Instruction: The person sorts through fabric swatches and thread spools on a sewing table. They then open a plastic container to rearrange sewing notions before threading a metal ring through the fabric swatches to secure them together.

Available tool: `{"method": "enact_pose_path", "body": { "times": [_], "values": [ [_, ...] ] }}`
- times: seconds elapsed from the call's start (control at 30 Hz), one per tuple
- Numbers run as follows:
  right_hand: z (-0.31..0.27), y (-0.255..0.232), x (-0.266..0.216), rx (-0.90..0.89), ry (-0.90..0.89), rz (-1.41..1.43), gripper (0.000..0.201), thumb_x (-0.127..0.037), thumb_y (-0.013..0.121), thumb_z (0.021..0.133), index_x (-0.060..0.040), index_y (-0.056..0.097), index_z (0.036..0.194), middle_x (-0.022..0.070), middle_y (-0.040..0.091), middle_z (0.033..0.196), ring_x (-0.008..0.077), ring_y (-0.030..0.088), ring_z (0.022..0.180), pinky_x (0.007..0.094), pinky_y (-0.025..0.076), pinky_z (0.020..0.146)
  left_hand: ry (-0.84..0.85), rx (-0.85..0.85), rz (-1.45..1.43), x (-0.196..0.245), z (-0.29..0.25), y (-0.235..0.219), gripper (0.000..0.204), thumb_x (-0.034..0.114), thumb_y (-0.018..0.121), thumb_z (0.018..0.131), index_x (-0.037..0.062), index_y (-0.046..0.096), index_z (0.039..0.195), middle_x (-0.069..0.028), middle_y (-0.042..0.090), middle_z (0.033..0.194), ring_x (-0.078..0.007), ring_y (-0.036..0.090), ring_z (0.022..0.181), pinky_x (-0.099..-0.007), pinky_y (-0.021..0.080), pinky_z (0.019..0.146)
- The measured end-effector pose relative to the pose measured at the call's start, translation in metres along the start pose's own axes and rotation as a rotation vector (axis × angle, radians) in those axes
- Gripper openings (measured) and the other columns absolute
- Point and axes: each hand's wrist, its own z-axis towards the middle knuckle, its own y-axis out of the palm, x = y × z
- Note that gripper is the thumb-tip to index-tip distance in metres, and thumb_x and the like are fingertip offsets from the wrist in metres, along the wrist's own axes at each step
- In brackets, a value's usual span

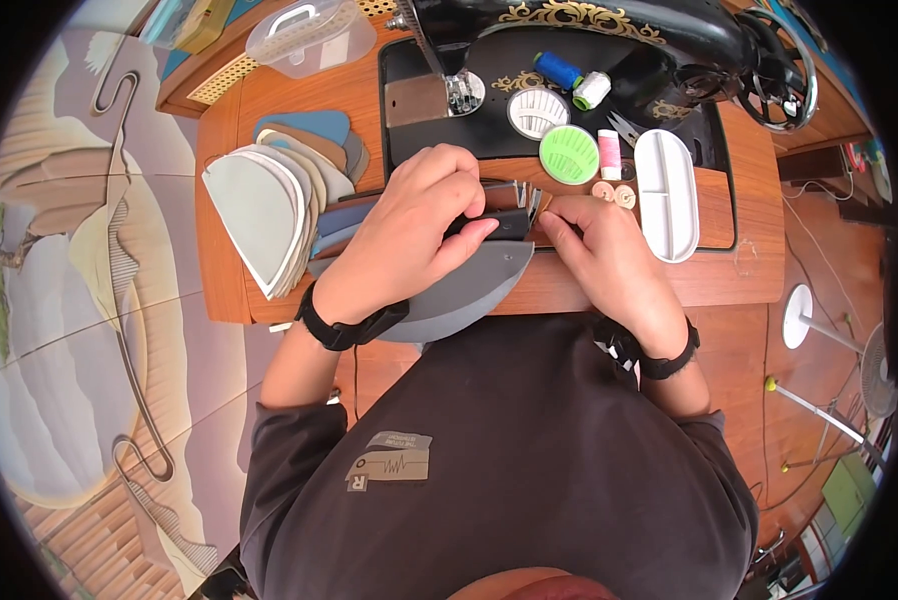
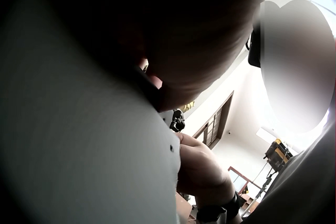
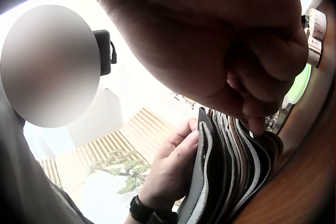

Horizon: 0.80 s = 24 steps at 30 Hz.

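My left hand [image 1: 414, 225] grips a stack of half-round, leather-like sheets, thumb on the near side and fingers over the top. The nearest sheet is a grey piece [image 1: 469, 290] with a small hole near its right corner. In the right wrist view the layered sheets [image 3: 226, 166] stand on edge, slightly fanned, in grey, black and brown. At the stack's right end my right hand [image 1: 609, 255] has its fingers curled, the fingertips pinching at the far layers. The left wrist view is mostly dark, filled by the hand and the grey sheet [image 2: 105, 155].
More half-round pieces [image 1: 254, 215] lie fanned at the left. Beyond the hands stand a black sewing machine [image 1: 609, 35], a white pin wheel [image 1: 539, 112], a green one [image 1: 569, 155], blue thread [image 1: 557, 70], white thread [image 1: 591, 90] and a white divided tray [image 1: 667, 195].
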Motion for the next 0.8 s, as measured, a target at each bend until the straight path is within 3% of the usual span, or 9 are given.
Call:
{"method": "enact_pose_path", "body": {
  "times": [0.17, 0.27, 0.47, 0.57, 0.67, 0.8],
  "values": [
    [-0.0030, 0.0060, -0.0008, 0.069, -0.024, -0.035, 0.021, -0.012, 0.062, 0.098, 0.0052, 0.066, 0.086, 0.0253, 0.064, 0.075, 0.0444, 0.063, 0.073, 0.0480, 0.049, 0.067, 0.003, 0.031, -0.021, 0.0008, 0.0018, 0.0001, 0.022, 0.002, 0.069, 0.086, 0.0052, 0.048, 0.089, -0.0120, 0.054, 0.103, -0.0299, 0.053, 0.092, -0.0371, 0.045, 0.082],
    [-0.0041, 0.0067, -0.0035, 0.093, -0.047, -0.038, 0.021, -0.012, 0.063, 0.097, 0.0048, 0.066, 0.086, 0.0250, 0.065, 0.075, 0.0446, 0.064, 0.074, 0.0483, 0.050, 0.068, -0.021, 0.080, -0.015, 0.0019, 0.0041, 0.0034, 0.024, 0.005, 0.073, 0.083, 0.0043, 0.050, 0.088, -0.0123, 0.055, 0.098, -0.0337, 0.055, 0.088, -0.0423, 0.044, 0.080],
    [-0.0026, 0.0020, -0.0040, 0.048, 0.007, -0.045, 0.022, -0.013, 0.062, 0.098, 0.0048, 0.067, 0.086, 0.0255, 0.065, 0.074, 0.0449, 0.064, 0.073, 0.0486, 0.050, 0.067, -0.045, 0.091, -0.064, -0.0004, 0.0049, 0.0039, 0.026, 0.005, 0.073, 0.083, 0.0043, 0.048, 0.087, -0.0133, 0.056, 0.098, -0.0353, 0.055, 0.087, -0.0429, 0.045, 0.078],
    [-0.0029, 0.0010, -0.0031, 0.007, 0.050, -0.071, 0.021, -0.015, 0.061, 0.099, 0.0040, 0.066, 0.090, 0.0212, 0.064, 0.077, 0.0388, 0.062, 0.072, 0.0423, 0.049, 0.068, -0.022, 0.090, -0.054, -0.0015, 0.0052, 0.0036, 0.026, 0.006, 0.074, 0.083, 0.0045, 0.048, 0.087, -0.0126, 0.056, 0.098, -0.0347, 0.055, 0.087, -0.0427, 0.045, 0.079],
    [-0.0030, 0.0015, -0.0031, 0.019, 0.031, -0.083, 0.021, -0.014, 0.061, 0.099, 0.0040, 0.066, 0.091, 0.0210, 0.064, 0.077, 0.0386, 0.062, 0.072, 0.0423, 0.049, 0.068, -0.043, 0.043, 0.022, -0.0024, 0.0034, 0.0007, 0.025, 0.003, 0.072, 0.084, 0.0052, 0.047, 0.087, -0.0128, 0.056, 0.105, -0.0302, 0.056, 0.092, -0.0368, 0.047, 0.079],
    [-0.0033, 0.0026, -0.0003, 0.052, 0.028, -0.089, 0.021, -0.014, 0.061, 0.099, 0.0043, 0.067, 0.091, 0.0223, 0.065, 0.076, 0.0404, 0.063, 0.072, 0.0442, 0.049, 0.068, -0.055, 0.030, 0.043, 0.0027, 0.0053, 0.0003, 0.025, 0.003, 0.072, 0.083, 0.0052, 0.047, 0.086, -0.0123, 0.056, 0.104, -0.0304, 0.056, 0.092, -0.0367, 0.047, 0.079]
  ]
}}
